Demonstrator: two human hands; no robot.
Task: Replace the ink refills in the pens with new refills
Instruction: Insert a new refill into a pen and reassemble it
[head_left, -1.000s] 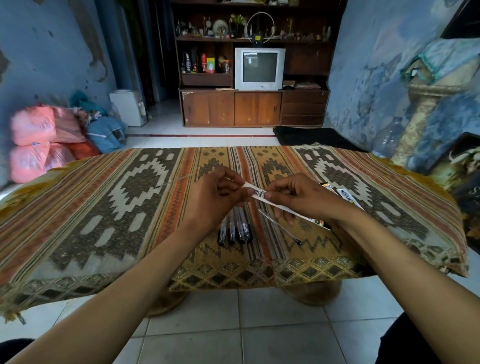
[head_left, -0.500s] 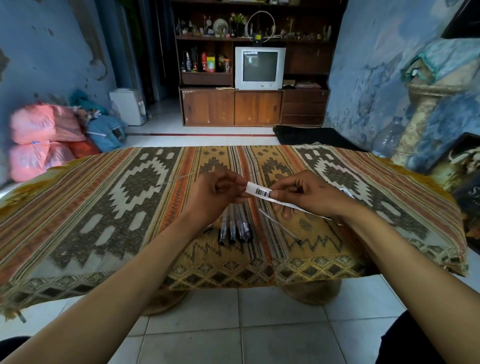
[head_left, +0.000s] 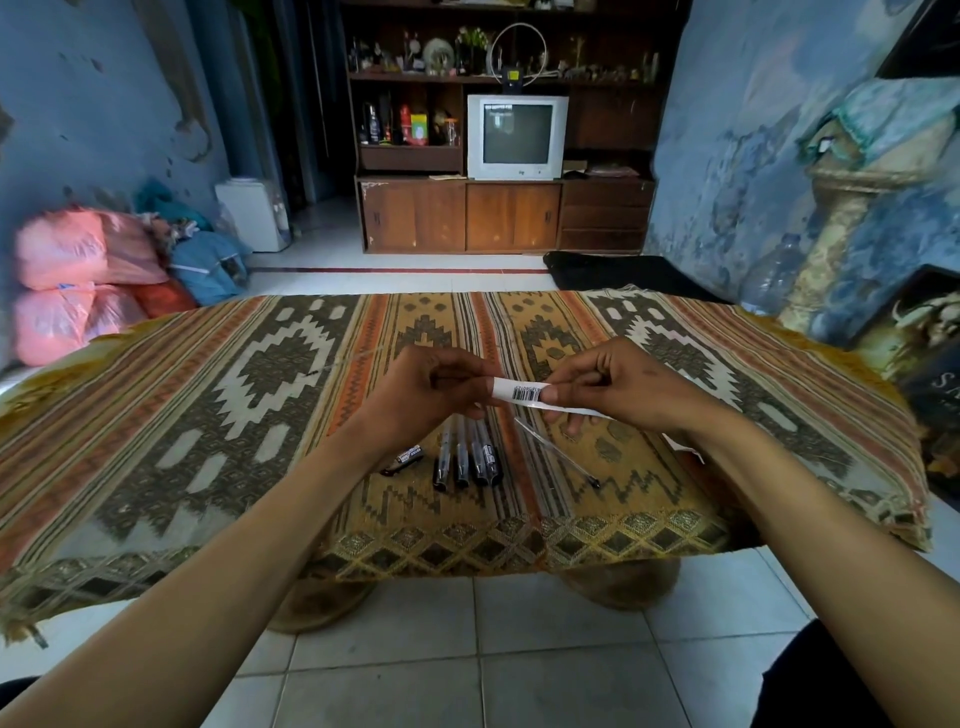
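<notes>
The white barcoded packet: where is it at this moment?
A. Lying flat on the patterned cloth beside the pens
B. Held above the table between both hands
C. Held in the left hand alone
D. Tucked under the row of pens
B: the white barcoded packet is off the cloth, pinched by the left hand at one end and the right hand at the other, above the pens.

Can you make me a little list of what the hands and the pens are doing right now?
left hand: pinches one end of the refill packet
right hand: pinches the refill packet by its barcode
pens: four lying side by side on the patterned cloth, below the hands
loose refill: thin clear tube, lying slanted to the right of the pens
pen cap: small dark piece, left of the pens
</notes>
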